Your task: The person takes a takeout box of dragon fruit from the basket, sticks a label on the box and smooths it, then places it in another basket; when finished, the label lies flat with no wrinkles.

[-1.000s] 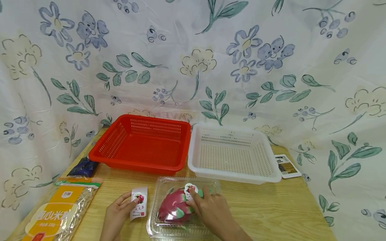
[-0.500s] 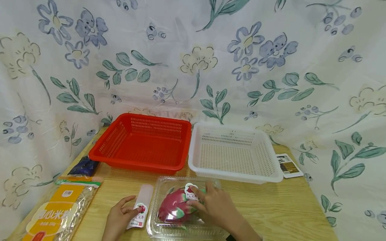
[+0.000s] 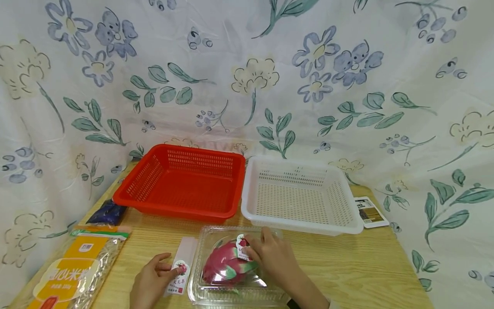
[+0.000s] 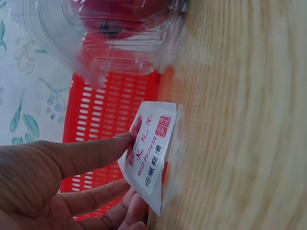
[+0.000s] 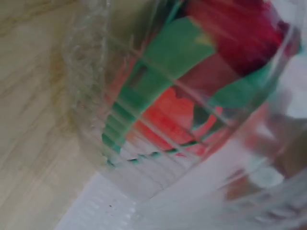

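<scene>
Head view: a wooden tabletop (image 3: pixel 347 266) set before a floral cloth backdrop (image 3: pixel 247 73). At the near edge sits a clear plastic clamshell box (image 3: pixel 204 288) containing a pink dragon fruit (image 3: pixel 225 268) with green scales. The right hand (image 3: pixel 275 259) rests on the lid of the box, its fingers curled toward a small round label (image 3: pixel 242 246) on the lid; whether the fingertips pinch this label or only press it cannot be told. The left hand (image 3: pixel 148 281), just left of the box, presses a narrow printed sticker strip (image 3: pixel 181 268) against the tabletop with its thumb and fingers, which close on the lower end of the strip.

Left wrist view: the strip (image 4: pixel 151 151) bears red print and stands edge-on to the wood, with the thumb (image 4: pixel 81 153) lying on its face and other fingers (image 4: pixel 100 201) beneath it. The clamshell box (image 4: pixel 105 33) appears at top, and the red basket (image 4: pixel 110 124) shows behind.

Right wrist view: a blurred close-up of the fruit (image 5: pixel 211 62) through the ribbed clear plastic (image 5: pixel 124 158).

Behind the box, a red perforated basket (image 3: pixel 185 182) and a white perforated basket (image 3: pixel 299 195) stand side by side, touching. A yellow noodle packet (image 3: pixel 75 268) and a dark pouch (image 3: pixel 106 214) lie at the left; a small card (image 3: pixel 369 211) lies right of the white basket.
</scene>
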Available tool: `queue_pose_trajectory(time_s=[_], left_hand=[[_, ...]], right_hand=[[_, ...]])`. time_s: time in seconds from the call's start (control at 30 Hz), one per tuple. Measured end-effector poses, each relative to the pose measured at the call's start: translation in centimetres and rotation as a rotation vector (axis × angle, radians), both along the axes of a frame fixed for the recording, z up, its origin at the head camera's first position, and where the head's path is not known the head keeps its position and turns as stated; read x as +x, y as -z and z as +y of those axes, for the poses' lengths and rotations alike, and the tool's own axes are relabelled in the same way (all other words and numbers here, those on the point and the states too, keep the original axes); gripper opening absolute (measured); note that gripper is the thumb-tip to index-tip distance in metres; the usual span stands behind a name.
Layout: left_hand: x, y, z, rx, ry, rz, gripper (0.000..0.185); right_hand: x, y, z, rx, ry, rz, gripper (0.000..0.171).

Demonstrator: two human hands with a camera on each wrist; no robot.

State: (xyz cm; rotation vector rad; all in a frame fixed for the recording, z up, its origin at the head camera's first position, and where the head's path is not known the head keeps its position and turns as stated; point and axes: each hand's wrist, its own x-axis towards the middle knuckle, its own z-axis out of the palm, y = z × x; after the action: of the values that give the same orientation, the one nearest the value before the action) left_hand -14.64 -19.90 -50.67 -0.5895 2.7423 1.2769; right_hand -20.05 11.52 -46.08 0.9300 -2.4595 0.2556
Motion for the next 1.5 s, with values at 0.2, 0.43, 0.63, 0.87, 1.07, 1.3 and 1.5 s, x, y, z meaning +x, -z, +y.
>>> queue_pose_trajectory(time_s=[0.2,0.43,0.63,0.87,1.07,1.3,1.5], left_hand=[[0.3,-0.5,-0.2,-0.062,0.002,0.037,0.060],[0.4,-1.1,0.0,-0.070,-0.039,0.044,0.067],[0.6,-1.6,0.5,-0.097,-0.079,0.082,0.063],[0.7,-2.4,1.4,-0.027,-0.092,0.130,0.060],[0.7,-3.6,2.6,0.056,-0.054,0.209,0.057],[0.7,-4.5,4.1,0.123,-0.011,0.265,0.053],[0.7,-4.8,5.1,0.150,0.028,0.258,0.050]], right_hand=[[0.3,0.1,0.1,0.011,0.039,-0.046,0.047],[0.9,-0.2,0.1,0.046,0.081,-0.101,0.063],[1.1,-0.1,0.2,0.035,0.084,-0.093,0.067],[1.3,-0.4,0.8,0.020,0.097,-0.156,0.075],[1.4,-0.7,2.5,-0.062,0.085,-0.093,0.069],[1.8,-0.6,4.6,-0.130,0.099,-0.131,0.076],[2.4,-0.6,5.6,-0.159,0.161,-0.294,0.075]])
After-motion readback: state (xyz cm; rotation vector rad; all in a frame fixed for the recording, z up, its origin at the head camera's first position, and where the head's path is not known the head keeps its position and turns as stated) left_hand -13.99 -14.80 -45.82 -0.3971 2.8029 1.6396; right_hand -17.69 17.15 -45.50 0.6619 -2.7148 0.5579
